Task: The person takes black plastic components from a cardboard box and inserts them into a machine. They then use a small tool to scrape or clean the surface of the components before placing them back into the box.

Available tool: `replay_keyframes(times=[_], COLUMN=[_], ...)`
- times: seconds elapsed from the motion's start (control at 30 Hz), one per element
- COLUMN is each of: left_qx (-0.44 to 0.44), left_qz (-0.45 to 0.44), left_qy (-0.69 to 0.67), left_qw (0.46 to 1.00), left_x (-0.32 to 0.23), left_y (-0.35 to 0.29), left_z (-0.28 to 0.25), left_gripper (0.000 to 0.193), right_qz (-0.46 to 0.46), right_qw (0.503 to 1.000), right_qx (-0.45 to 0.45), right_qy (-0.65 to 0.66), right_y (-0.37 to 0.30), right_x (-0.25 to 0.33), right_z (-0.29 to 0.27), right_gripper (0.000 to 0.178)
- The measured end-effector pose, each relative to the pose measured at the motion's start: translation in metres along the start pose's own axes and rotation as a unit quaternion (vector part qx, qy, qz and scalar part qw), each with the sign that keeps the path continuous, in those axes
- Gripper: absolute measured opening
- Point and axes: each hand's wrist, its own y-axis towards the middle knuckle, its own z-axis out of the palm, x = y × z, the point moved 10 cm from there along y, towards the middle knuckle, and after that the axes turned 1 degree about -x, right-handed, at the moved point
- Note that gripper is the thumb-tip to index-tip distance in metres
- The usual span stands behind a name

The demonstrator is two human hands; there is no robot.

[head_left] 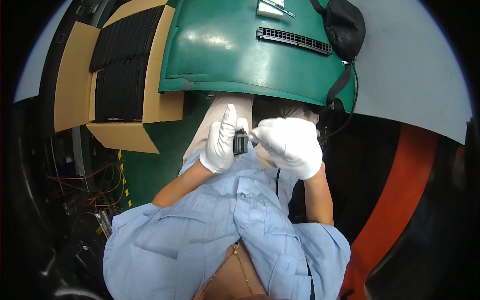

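Observation:
My left hand (222, 145), in a white glove, is closed round a black ribbed plastic part (241, 144) above my lap, with one finger pointing away from me. Only a short, blocky end of the part shows; the rest of its shape is hidden. To its right, my right hand (290, 145), gloved in white too, has its fingertips pinched together close to the part's far end. A small pale sliver shows between those fingertips and the part, too small to name. I cannot tell whether the right fingertips touch the part.
Ahead is a green-covered table (220, 60) with a long black slotted plastic strip (295, 41), a white block (271, 10) with a thin rod across it and a black pouch (345, 30) with a strap. An open cardboard box (75, 80) of stacked black pieces (122, 65) stands at left.

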Motion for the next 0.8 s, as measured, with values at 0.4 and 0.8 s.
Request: replay_keyframes(times=[0.4,0.8], left_qx=[0.164,-0.135], left_qz=[0.08,0.019], left_qy=[-0.416,-0.139], left_qw=[0.891,0.981], left_x=[-0.039,0.035], left_y=[0.023,0.103], left_z=[-0.014,-0.075], left_gripper=[0.078,0.025], right_qz=[0.305,0.359], right_qw=[0.872,0.899], right_qx=[0.097,0.089], right_qy=[0.371,0.236], right_y=[-0.015,-0.007], right_x=[-0.052,-0.096], right_z=[0.062,0.103], right_gripper=[0.057,0.041])
